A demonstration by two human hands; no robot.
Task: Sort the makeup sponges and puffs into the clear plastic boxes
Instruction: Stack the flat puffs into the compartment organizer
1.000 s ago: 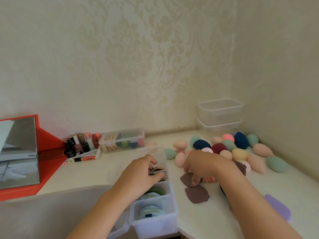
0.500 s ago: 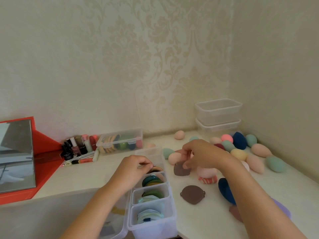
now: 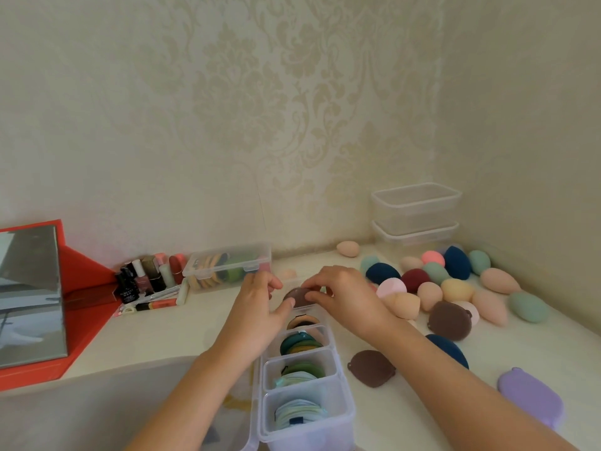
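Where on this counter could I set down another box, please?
The widest bare patch lies between the red mirror stand, the cosmetics row and the divided box. A smaller one lies in front of the nearer brown puff, beside that box. The right corner is crowded with sponges.

Desk bears: divided clear box, lidded clear box, two stacked clear boxes, egg-shaped sponges, brown puffs, lilac case, cosmetics, red-framed mirror.

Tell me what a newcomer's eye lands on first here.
The left hand and right hand pinch a brown puff over the far end of the divided clear box at centre. To the right lies a colourful heap of egg-shaped sponges; at far left stands a red-framed mirror.
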